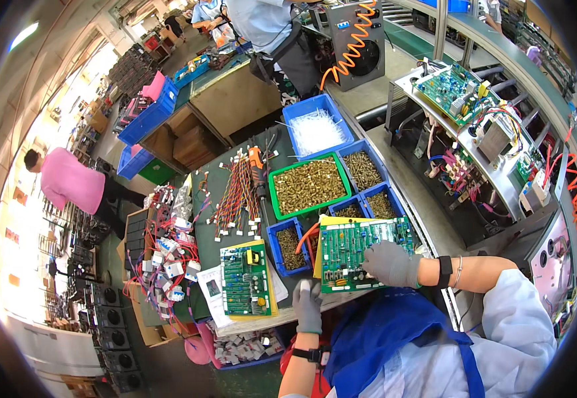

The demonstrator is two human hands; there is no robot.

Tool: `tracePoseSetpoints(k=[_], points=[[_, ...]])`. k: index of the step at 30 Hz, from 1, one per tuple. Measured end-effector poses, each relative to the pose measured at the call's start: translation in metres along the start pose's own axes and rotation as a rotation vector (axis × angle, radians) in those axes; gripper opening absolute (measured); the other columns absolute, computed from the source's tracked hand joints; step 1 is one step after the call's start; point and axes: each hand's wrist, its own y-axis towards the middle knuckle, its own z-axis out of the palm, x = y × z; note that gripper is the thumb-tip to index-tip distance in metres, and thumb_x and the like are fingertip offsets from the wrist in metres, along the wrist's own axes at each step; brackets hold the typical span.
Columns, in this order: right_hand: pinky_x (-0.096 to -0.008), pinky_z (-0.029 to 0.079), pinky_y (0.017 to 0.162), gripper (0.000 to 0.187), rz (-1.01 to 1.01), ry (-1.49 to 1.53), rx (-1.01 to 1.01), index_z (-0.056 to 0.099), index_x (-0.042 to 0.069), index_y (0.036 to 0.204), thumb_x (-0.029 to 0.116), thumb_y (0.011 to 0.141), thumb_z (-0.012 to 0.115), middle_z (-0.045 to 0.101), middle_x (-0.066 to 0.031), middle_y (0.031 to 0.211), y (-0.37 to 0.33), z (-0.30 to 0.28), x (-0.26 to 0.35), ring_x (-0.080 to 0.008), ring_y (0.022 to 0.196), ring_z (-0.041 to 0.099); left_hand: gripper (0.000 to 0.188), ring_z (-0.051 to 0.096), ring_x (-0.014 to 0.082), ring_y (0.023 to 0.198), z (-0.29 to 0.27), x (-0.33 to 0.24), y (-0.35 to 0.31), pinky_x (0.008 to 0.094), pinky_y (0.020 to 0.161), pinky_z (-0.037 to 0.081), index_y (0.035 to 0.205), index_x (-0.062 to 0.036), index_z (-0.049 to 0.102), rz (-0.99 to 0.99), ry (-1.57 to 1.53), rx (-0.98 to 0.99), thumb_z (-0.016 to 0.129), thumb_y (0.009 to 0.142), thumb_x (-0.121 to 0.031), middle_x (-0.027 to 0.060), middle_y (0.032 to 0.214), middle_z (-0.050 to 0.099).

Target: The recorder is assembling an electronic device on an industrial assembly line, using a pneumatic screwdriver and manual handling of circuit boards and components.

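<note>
A large green circuit board [345, 249], set with many small parts, lies on a yellow backing at the table's near edge. My right hand [390, 264], in a grey glove, rests over its middle right with the fingers bent inward; what they pinch, if anything, is hidden. Beside the board's lower left corner is my left hand [307, 307], also gloved, fingers loosely bent and a little apart, holding nothing that I can see. To its left, a smaller green circuit board [241, 282] on yellow backing lies over white printed papers [213, 302].
Brass-coloured parts fill a green tray [272, 192] and several blue bins [270, 233]. Beyond are a bin of white ties [287, 114], twisted wires [235, 189] and an orange-handled driver [256, 159]. Wired connectors [169, 262] crowd the left; an opened machine [481, 142] stands right.
</note>
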Motion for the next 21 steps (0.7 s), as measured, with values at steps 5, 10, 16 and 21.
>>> tracePoseSetpoints(k=[5, 10, 16, 21], points=[[-0.0415, 0.052, 0.075, 0.013, 0.090, -0.009, 0.030, 0.073, 0.009, 0.087, 0.017, 0.077, 0.067, 0.066, -0.0108, 0.095, 0.006, -0.004, 0.008, -0.0294, 0.091, 0.065, 0.034, 0.068, 0.0200, 0.088, 0.010, -0.012, 0.034, 0.0335, 0.073, 0.058, 0.124, -0.0012, 0.057, -0.173, 0.074, 0.087, 0.060, 0.096, -0.020, 0.0094, 0.100, 0.066], [-0.0406, 0.053, 0.076, 0.014, 0.093, -0.015, 0.097, 0.074, 0.009, 0.090, 0.015, 0.078, 0.068, 0.067, -0.0107, 0.099, 0.018, -0.006, 0.005, -0.0292, 0.094, 0.066, 0.031, 0.067, 0.0180, 0.081, -0.003, -0.003, 0.035, 0.0318, 0.073, 0.059, 0.122, 0.0047, 0.059, -0.146, 0.146, 0.133, 0.057, 0.094, -0.008, 0.0113, 0.100, 0.068], [-0.0405, 0.053, 0.078, 0.017, 0.129, 0.003, 0.191, 0.075, 0.010, 0.094, 0.014, 0.079, 0.069, 0.067, -0.0099, 0.100, 0.032, 0.006, 0.002, -0.0292, 0.097, 0.067, 0.035, 0.068, 0.0193, 0.092, 0.007, -0.017, 0.025, 0.0296, 0.077, 0.056, 0.123, 0.0034, 0.061, 0.153, 0.552, 0.073, 0.064, 0.092, -0.013, 0.0137, 0.107, 0.068], [-0.0405, 0.053, 0.078, 0.015, 0.133, -0.015, 0.169, 0.075, 0.011, 0.093, 0.015, 0.080, 0.068, 0.067, -0.0093, 0.101, 0.032, 0.017, 0.004, -0.0293, 0.098, 0.067, 0.049, 0.067, 0.0237, 0.104, 0.043, -0.031, 0.043, 0.0330, 0.092, 0.051, 0.128, 0.0033, 0.057, 0.380, 0.906, 0.163, 0.068, 0.091, -0.027, 0.0174, 0.117, 0.066]])
